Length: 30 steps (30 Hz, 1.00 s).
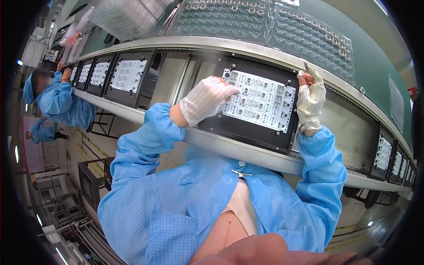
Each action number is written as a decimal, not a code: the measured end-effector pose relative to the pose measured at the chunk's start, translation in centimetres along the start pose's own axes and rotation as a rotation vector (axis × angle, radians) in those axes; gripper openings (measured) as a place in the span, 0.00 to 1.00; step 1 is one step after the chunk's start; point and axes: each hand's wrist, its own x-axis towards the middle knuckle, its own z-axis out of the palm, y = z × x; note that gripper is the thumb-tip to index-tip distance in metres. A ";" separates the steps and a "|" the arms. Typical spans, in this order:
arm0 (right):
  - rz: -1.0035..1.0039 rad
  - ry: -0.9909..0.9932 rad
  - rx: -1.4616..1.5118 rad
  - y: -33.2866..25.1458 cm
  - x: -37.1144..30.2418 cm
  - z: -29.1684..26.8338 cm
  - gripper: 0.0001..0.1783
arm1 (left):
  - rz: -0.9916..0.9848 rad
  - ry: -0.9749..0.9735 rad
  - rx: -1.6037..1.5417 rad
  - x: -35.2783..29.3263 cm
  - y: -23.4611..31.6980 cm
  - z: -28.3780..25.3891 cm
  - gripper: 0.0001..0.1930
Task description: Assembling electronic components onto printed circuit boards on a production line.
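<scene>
Fingers of my left hand point(204, 100) bent, tips nearly together, over the left end of a white circuit board point(260, 99); can't tell if they grip anything. My right hand point(311, 98), half-curled by its right edge, hold unclear. Board on black tray point(243, 129); clear plastic trays point(311, 40) far.

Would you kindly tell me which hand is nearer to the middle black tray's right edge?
Right. The right hand is at that black tray's right edge; the left hand is opposite, by the white board's left side.
</scene>
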 end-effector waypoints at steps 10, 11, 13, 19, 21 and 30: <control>0.050 -0.035 0.040 -0.5 -0.4 0.0 0.19 | 0.010 -0.065 -0.114 0.3 -0.5 -0.7 0.20; 0.044 -0.037 0.032 -0.7 -0.4 0.1 0.19 | 0.010 -0.067 -0.116 0.3 -0.6 -0.6 0.20; 0.038 -0.039 0.020 -0.7 -0.6 0.1 0.19 | 0.067 -0.065 -0.125 0.4 -0.8 -0.6 0.19; -0.021 -0.016 -0.018 -0.4 -0.5 -0.2 0.19 | 0.116 -0.031 0.053 0.6 0.1 0.5 0.15; -0.062 -0.028 -0.053 0.7 -0.4 -0.5 0.20 | 0.138 -0.003 0.139 0.3 0.4 1.4 0.15; 0.082 -0.340 -0.004 -2.7 -1.9 -3.8 0.32 | 0.167 0.138 0.320 0.1 0.7 3.2 0.15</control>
